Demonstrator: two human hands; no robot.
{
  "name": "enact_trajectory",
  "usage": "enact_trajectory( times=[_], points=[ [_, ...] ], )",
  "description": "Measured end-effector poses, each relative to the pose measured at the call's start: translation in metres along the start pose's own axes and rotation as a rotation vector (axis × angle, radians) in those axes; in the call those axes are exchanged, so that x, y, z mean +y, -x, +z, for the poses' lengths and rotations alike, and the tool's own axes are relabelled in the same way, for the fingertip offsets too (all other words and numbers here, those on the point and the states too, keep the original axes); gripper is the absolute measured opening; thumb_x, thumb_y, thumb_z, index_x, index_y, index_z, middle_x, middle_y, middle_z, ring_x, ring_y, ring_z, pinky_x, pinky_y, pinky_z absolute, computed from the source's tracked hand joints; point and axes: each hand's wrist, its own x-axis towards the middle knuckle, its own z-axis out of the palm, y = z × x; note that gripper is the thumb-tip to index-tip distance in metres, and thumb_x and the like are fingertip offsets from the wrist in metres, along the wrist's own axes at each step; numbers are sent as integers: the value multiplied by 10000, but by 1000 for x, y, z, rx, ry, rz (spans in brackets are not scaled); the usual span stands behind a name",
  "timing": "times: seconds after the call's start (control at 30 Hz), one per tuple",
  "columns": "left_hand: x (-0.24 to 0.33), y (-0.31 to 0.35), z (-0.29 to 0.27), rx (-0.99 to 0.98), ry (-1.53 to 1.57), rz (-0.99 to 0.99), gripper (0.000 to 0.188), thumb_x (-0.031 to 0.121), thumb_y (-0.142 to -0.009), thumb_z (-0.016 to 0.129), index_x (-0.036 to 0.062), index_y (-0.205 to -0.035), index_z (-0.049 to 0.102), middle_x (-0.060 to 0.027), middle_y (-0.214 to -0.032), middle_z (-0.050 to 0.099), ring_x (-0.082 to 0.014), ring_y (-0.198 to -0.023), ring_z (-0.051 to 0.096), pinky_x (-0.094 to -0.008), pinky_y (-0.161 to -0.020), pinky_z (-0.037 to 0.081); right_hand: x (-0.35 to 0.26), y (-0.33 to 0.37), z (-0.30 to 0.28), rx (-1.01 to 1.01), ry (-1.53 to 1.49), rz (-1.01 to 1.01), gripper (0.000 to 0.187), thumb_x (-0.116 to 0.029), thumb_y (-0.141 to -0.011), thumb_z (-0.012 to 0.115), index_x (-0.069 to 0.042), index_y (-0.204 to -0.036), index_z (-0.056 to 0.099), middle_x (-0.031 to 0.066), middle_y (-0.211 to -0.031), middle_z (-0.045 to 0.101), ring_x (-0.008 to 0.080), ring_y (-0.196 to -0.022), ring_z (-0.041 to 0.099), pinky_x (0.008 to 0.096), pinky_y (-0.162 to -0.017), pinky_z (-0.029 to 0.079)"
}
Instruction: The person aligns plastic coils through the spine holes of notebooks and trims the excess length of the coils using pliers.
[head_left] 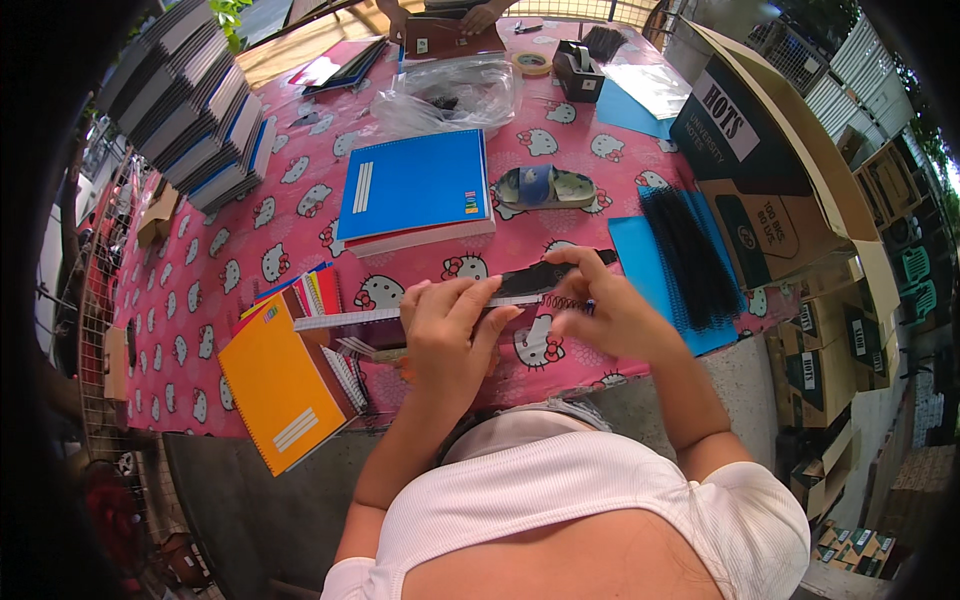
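My left hand (445,325) is closed around a notebook (350,320), held on edge with its white page edges up. From the notebook's right end sticks out a dark spiral binding coil (562,301). My right hand (610,310) has its thumb and fingers curled about that coil, slightly smeared by motion. Just behind lies a dark flat piece (535,280), partly hidden by my hands. Left of my left hand is a fanned stack of spiral notebooks with an orange notebook (275,375) on top. A blue notebook (410,185) tops another pile farther back.
Black coils (690,260) lie on blue covers (628,260) at right, beside a large cardboard box (780,215). A tall notebook stack (205,120) stands at left. Behind are a plastic bag (450,95), tape dispenser (578,75) and a co-worker's hands (480,17) on a brown notebook (450,40).
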Motion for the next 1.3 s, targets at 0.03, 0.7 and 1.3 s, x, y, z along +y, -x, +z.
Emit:
enact_trajectory(
  times=[0.03, 0.7, 1.3],
  points=[
    [-1, -1, -1, 32, -21, 5, 211, 249, -763, 744, 115, -923, 713, 4, -833, 666, -175, -842, 591, -397, -920, 322, 1, 1, 2, 68, 117, -89, 142, -55, -870, 625, -25, -1009, 638, 86, -775, 585, 154, -756, 614, 300, -622, 480],
    [12, 6, -16, -37, -81, -15, 246, 271, -710, 784, 130, -894, 702, 1, -883, 679, -182, -888, 604, -476, -1005, 252, 160, -163, -91, 216, 922, -133, 567, -271, -721, 758, -57, -1204, 553, 159, -1054, 654, 353, -995, 624, 427, -833, 503],
    [-4, 11, -13, -9, -20, -80, 307, 321, -619, 828, 118, -806, 693, 14, -740, 657, -188, -775, 578, -483, -1027, 245, 86, -68, -39, -339, -372, -56, 402, -102, -750, 761, -9, -1096, 579, 105, -958, 676, 190, -891, 650, 346, -817, 533]
  ],
)
